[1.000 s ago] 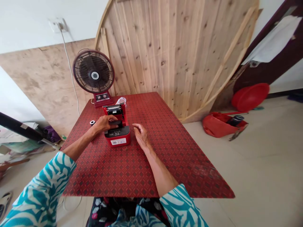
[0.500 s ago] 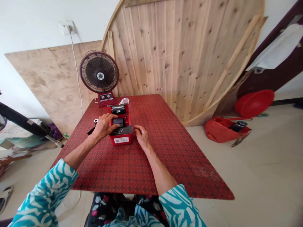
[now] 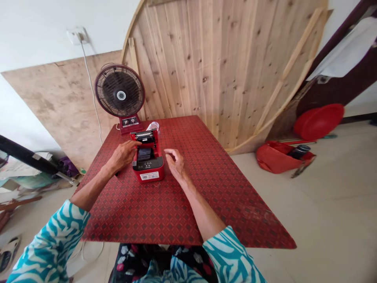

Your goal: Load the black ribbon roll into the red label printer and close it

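Note:
A small red label printer (image 3: pixel 148 167) stands on the red patterned table (image 3: pixel 176 204) with its lid (image 3: pixel 144 136) tipped open toward the back. My left hand (image 3: pixel 121 154) lies against the printer's left side, fingers stretched toward the open paper bay, holding nothing that I can see. My right hand (image 3: pixel 176 162) hovers just right of the printer, fingers loosely curled and apart, with nothing in it. The small paper roll seen earlier to the printer's left is hidden behind my left hand.
A red table fan (image 3: pixel 119 94) stands at the table's back edge, and a clear plastic bottle (image 3: pixel 153 125) lies behind the printer. A big round wooden board (image 3: pixel 224 63) leans on the wall. On the floor at right are a red basin (image 3: pixel 319 120) and red bag (image 3: pixel 278 157). A black pole (image 3: pixel 26 155) juts in at left.
My left hand has slid off the top of the printer's open bay to its left edge. My right hand has lifted a little off the table beside the printer.

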Action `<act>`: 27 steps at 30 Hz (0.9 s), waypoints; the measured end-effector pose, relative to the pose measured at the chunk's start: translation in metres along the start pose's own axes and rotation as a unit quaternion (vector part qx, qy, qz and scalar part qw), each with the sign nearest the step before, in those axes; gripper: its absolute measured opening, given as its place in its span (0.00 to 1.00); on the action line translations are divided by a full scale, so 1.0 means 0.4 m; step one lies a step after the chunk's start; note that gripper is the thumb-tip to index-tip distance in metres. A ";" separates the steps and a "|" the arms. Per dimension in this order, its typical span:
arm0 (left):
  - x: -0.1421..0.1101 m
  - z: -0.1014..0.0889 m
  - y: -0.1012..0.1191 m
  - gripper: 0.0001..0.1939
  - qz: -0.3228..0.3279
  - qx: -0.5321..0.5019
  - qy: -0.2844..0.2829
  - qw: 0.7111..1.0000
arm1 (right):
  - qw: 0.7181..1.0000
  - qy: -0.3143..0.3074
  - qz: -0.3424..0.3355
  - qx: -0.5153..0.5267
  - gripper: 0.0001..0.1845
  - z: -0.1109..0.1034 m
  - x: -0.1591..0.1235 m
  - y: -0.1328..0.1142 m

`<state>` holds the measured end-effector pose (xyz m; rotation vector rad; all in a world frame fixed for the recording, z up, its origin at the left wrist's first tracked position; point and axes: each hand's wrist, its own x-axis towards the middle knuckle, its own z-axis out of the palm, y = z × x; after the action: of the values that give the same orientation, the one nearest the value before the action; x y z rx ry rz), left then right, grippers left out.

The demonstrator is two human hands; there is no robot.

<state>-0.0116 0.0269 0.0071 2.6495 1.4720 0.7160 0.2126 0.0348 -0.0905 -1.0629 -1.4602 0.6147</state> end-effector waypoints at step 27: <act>-0.118 0.148 -0.032 0.15 -0.125 -0.176 0.189 0.958 | 0.801 -0.311 -0.194 -0.474 0.15 0.066 0.137 -0.161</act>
<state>-0.0188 0.0073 -0.0667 2.0953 1.5391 1.3654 0.1748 0.0589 -0.0142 -1.2822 -2.6318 -0.1658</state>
